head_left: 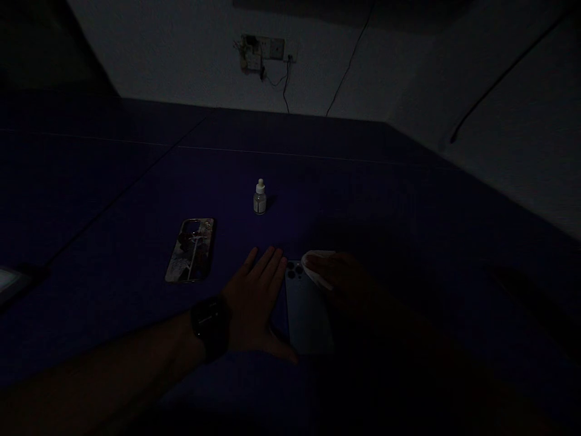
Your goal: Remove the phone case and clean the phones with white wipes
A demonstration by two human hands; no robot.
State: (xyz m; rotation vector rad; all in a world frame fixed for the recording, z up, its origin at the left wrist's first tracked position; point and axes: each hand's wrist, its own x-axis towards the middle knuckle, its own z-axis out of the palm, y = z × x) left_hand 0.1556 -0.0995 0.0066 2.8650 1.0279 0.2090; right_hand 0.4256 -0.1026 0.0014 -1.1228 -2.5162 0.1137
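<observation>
A light blue smartphone [308, 318] lies back up on the dark blue surface, its camera lenses at the upper left corner. Flat beside its left edge rests my left hand [256, 300], fingers stretched out and the thumb near the phone's lower left side. My right hand [336, 275] presses a folded white cloth or tissue [321, 280] on the phone's upper right, close by the lenses. Most of the right hand is lost in shadow. To the left lies a patterned phone case [190, 250]. Farther back a small dropper bottle [259, 198] with a white cap stands upright.
At the back wall is a socket panel [263, 49] with plugs and hanging cables [285, 88]. Another cable [499, 85] runs along the right wall. A pale lit object [8, 278] sits at the left edge. The room is very dark.
</observation>
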